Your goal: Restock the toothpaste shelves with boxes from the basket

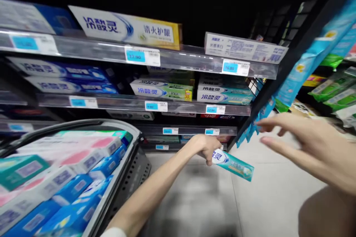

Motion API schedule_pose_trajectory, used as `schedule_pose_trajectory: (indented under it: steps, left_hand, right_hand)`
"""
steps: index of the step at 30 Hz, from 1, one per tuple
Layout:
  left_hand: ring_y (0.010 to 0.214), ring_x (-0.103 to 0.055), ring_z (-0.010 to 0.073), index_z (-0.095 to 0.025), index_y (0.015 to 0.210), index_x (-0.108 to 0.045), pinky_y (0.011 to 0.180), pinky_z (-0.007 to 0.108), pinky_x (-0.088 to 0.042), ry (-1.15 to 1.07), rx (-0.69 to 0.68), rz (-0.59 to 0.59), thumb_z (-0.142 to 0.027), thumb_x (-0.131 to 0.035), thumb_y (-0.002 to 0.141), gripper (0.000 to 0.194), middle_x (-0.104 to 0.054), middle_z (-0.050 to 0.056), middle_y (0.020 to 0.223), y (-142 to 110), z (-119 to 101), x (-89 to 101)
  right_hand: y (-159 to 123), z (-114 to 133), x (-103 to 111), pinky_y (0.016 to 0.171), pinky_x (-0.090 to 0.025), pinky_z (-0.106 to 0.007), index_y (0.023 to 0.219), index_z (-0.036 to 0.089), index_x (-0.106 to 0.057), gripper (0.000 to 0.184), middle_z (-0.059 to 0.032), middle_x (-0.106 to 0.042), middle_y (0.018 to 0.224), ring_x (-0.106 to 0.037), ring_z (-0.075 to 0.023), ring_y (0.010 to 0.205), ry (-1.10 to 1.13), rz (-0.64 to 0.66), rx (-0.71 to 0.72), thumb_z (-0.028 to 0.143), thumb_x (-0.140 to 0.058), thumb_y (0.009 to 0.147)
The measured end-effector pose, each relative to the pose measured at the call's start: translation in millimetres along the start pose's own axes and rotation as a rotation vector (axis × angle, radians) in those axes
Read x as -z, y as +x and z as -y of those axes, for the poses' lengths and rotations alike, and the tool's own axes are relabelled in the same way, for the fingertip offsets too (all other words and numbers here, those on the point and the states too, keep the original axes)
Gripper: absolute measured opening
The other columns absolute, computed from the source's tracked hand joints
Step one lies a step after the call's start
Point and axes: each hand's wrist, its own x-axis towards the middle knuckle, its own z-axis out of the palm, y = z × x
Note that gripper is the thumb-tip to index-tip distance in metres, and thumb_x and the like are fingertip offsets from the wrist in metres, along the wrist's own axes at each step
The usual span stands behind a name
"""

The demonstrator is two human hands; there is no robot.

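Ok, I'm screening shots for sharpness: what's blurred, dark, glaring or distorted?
Head view: right hand and boxes in the basket look smeared; head view: the space above the top boxes is nearly black; head view: small glints on the clear shelf edge, soft shadow on the floor; head view: shelves slant, edges look stretched, probably wide-angle.

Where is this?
Probably a shop: there are shelves of boxes, blue price tags, and a basket packed with more boxes.
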Motion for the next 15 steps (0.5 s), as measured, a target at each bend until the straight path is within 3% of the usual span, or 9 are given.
schedule_pose_trajectory:
  steps: [4, 7, 9, 11, 13, 15]
  left_hand:
    - [0.089, -0.070, 0.0288, -0.015, 0.113, -0.066, 0.066, 0.031, -0.050, 0.073, 0.086, -0.327, -0.032, -0.086, 0.064, 0.056, -0.075, 0.011, 0.106, -65.4, -24.0, 38.5]
    - [0.092, -0.070, 0.0273, -0.017, 0.116, -0.066, 0.072, 0.031, -0.052, 0.058, 0.083, -0.569, -0.027, -0.078, 0.070, 0.049, -0.074, 0.008, 0.109, -99.0, -31.5, 51.9]
    - [0.097, -0.071, 0.0282, -0.020, 0.122, -0.065, 0.079, 0.033, -0.054, 0.049, 0.084, -0.742, -0.028, -0.074, 0.077, 0.048, -0.073, 0.008, 0.114, -111.8, -31.9, 55.5]
    - [0.108, -0.069, 0.0309, -0.021, 0.128, -0.065, 0.089, 0.038, -0.055, 0.006, 0.082, -0.951, -0.035, -0.076, 0.081, 0.050, -0.072, 0.009, 0.122, -118.0, -27.8, 56.4]
    - [0.112, -0.068, 0.0319, -0.021, 0.127, -0.066, 0.094, 0.041, -0.055, -0.155, 0.058, -1.138, -0.044, -0.080, 0.080, 0.054, -0.071, 0.010, 0.125, -118.7, -19.6, 55.7]
    - [0.107, -0.070, 0.0309, -0.020, 0.124, -0.068, 0.090, 0.040, -0.058, -0.429, 0.014, -1.228, -0.051, -0.084, 0.077, 0.059, -0.072, 0.010, 0.122, -115.1, -10.0, 54.5]
  right_hand:
    - [26.9, -16.6, -26.5, 0.097, -0.059, -0.046, 0.141, 0.015, -0.063, 0.087, -0.0174, -0.069, 0.136, -0.068, -0.0375, 0.122, 0.068, 0.343, -0.042, 0.072, -0.078, 0.077]
    - [48.2, -24.9, -39.1, 0.079, -0.059, -0.035, 0.129, 0.017, -0.071, 0.074, -0.0114, -0.077, 0.117, -0.075, -0.0305, 0.101, 0.187, 0.464, -0.025, 0.065, -0.083, 0.074]
    - [55.0, -30.3, -39.1, 0.066, -0.054, -0.030, 0.120, 0.019, -0.074, 0.063, -0.0068, -0.079, 0.100, -0.075, -0.0248, 0.084, 0.243, 0.410, -0.001, 0.064, -0.082, 0.077]
    - [55.5, -37.5, -36.3, 0.065, -0.052, -0.029, 0.116, 0.019, -0.076, 0.059, -0.0052, -0.080, 0.096, -0.074, -0.0228, 0.079, 0.267, 0.253, 0.005, 0.062, -0.083, 0.077]
    - [52.5, -45.2, -35.0, 0.069, -0.054, -0.029, 0.113, 0.018, -0.078, 0.058, -0.0050, -0.080, 0.097, -0.074, -0.0233, 0.081, 0.286, 0.077, -0.024, 0.060, -0.087, 0.074]
    - [49.4, -50.4, -36.8, 0.072, -0.055, -0.031, 0.110, 0.018, -0.079, 0.059, -0.0048, -0.081, 0.095, -0.075, -0.0245, 0.082, 0.297, -0.073, -0.072, 0.059, -0.090, 0.069]
